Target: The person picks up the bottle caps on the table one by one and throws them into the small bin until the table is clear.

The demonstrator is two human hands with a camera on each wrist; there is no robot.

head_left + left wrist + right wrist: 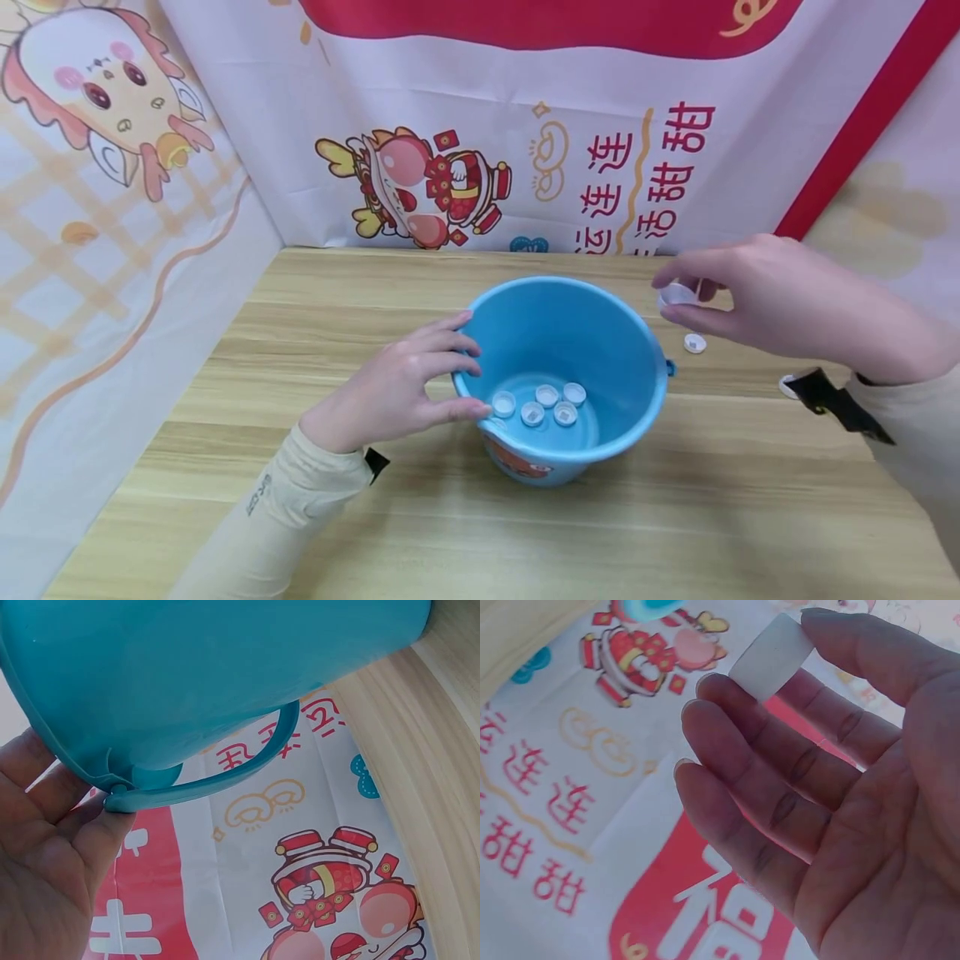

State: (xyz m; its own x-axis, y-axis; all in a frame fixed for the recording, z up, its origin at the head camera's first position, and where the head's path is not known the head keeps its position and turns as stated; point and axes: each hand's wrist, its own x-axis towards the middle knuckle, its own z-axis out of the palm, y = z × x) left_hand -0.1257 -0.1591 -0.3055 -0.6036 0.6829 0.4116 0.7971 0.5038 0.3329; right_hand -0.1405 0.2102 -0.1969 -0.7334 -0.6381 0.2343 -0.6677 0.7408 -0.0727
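A light blue plastic bucket (555, 375) stands on the wooden table, with several white bottle caps (565, 413) lying on its bottom. My left hand (408, 379) grips the bucket's left rim, fingers over the edge. In the left wrist view, this hand (56, 840) holds the rim beside the joint of the blue handle (217, 784). To the right of the bucket and above the table, my right hand (757, 300) pinches a white bottle cap (772, 658) between thumb and fingers; the other fingers are loosely bent.
Two more white caps lie on the table right of the bucket: one cap (695, 343) below the right hand, another cap (789, 386) partly hidden by the black wrist strap (840, 406). A printed cloth (480, 83) hangs behind the table (360, 308), and another cloth covers the left side.
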